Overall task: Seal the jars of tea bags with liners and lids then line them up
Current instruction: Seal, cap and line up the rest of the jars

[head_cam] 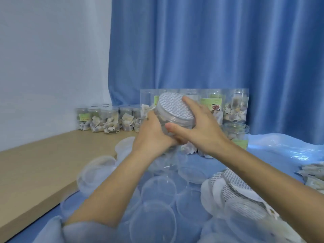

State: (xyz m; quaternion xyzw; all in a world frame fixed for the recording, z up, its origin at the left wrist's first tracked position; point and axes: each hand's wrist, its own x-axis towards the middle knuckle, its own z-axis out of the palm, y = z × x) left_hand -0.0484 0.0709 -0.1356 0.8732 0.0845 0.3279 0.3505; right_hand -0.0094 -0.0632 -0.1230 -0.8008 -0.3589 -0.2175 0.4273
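A clear plastic jar (pixel 172 118) of tea bags is lifted and tilted toward me, its mouth covered by a white patterned liner (pixel 176 106). My left hand (pixel 151 134) grips the jar's body from the left and below. My right hand (pixel 198 130) holds the jar at its mouth, thumb on the near side of the rim and index finger lying on the liner's far edge. Several clear lids (pixel 158 188) lie spread on the blue sheet below my arms. A pile of spare liners (pixel 233 186) sits at the lower right.
A row of filled jars (pixel 105 120) stands on the wooden board (pixel 35 165) at the left by the wall. Taller filled jars (pixel 236 106) stand behind my hands before the blue curtain; an open jar (pixel 236 132) sits below them. Loose tea bags (pixel 313 174) lie far right.
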